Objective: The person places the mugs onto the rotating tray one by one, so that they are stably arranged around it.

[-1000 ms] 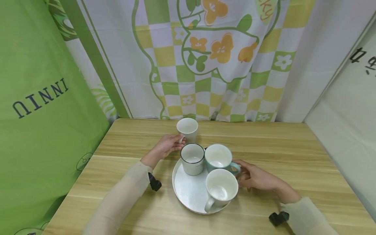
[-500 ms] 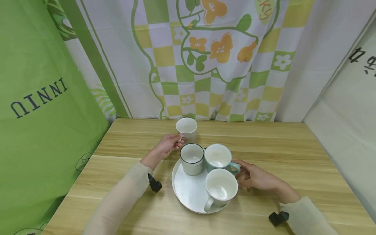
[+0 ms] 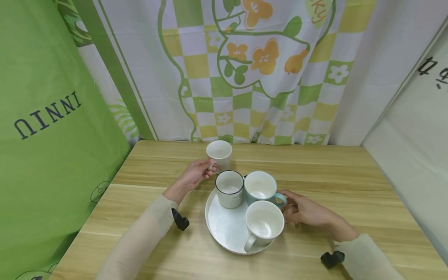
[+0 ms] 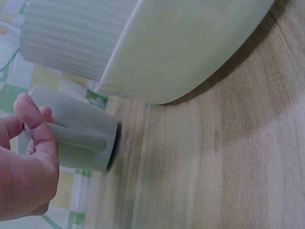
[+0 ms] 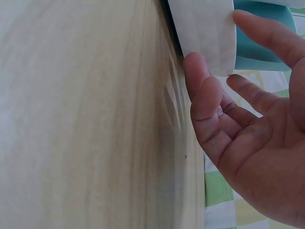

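My left hand [image 3: 194,175] pinches the handle of a plain white mug [image 3: 223,161], upright behind the round, shallow white tray [image 3: 225,233]. Seen from the left wrist, thumb and fingers close round the handle [image 4: 78,138], and the mug's dark base shows close to the tabletop. On the tray stand a white mug with a black rim [image 3: 229,196], a teal mug [image 3: 252,198] and a larger cream mug [image 3: 260,237]. My right hand [image 3: 309,212] is at the tray's right side, its fingertips against the tray wall [image 5: 207,33] and rim, fingers spread and loosely bent.
The wooden table [image 3: 325,167] carries the tray near its middle. A patterned curtain [image 3: 245,105] hangs along the back edge. Green cloth [image 3: 63,163] stands on the left, and a pale cloth wall [image 3: 416,155] on the right.
The white mug behind the tray has shifted slightly left with my left hand on its handle. My right hand, the tray and the mugs on it keep their places.
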Available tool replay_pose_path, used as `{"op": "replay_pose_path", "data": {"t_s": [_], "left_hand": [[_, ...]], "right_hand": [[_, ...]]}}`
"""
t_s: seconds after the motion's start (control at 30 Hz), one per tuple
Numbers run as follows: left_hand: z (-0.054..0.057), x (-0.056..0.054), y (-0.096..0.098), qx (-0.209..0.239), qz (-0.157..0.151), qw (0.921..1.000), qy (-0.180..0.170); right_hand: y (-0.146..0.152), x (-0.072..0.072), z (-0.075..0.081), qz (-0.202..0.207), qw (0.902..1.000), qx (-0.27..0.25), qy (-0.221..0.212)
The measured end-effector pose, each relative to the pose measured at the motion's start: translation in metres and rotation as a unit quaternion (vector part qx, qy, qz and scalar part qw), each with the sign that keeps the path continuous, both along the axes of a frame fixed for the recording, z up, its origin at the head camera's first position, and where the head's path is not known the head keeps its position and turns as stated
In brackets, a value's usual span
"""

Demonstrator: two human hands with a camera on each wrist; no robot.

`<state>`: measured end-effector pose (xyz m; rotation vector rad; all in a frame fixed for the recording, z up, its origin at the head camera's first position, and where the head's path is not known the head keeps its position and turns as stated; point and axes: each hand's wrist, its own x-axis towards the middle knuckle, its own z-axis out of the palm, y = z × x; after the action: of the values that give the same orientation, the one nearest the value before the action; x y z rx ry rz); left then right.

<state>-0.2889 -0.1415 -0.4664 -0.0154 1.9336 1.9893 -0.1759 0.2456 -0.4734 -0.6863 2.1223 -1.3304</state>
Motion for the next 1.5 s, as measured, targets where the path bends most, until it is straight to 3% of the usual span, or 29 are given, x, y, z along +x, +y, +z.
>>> {"op": "replay_pose_path", "data": {"t_s": [0.77, 1.1, 1.5], "left_hand": [[0.014, 0.021, -0.022, 0.001, -0.004, 0.9999, 0.015], [0.028, 0.033, -0.026, -0.010, -0.024, 0.9991, 0.035], [0.046, 0.047, -0.035, 0.008, -0.015, 0.9992, 0.037]], "right_hand": [[0.000, 0.002, 0.001, -0.006, 0.9999, 0.004, -0.009], [0.000, 0.003, 0.001, -0.002, 1.0000, -0.001, 0.000], [-0.001, 0.001, 0.002, 0.000, 1.0000, -0.004, 0.000]]}}
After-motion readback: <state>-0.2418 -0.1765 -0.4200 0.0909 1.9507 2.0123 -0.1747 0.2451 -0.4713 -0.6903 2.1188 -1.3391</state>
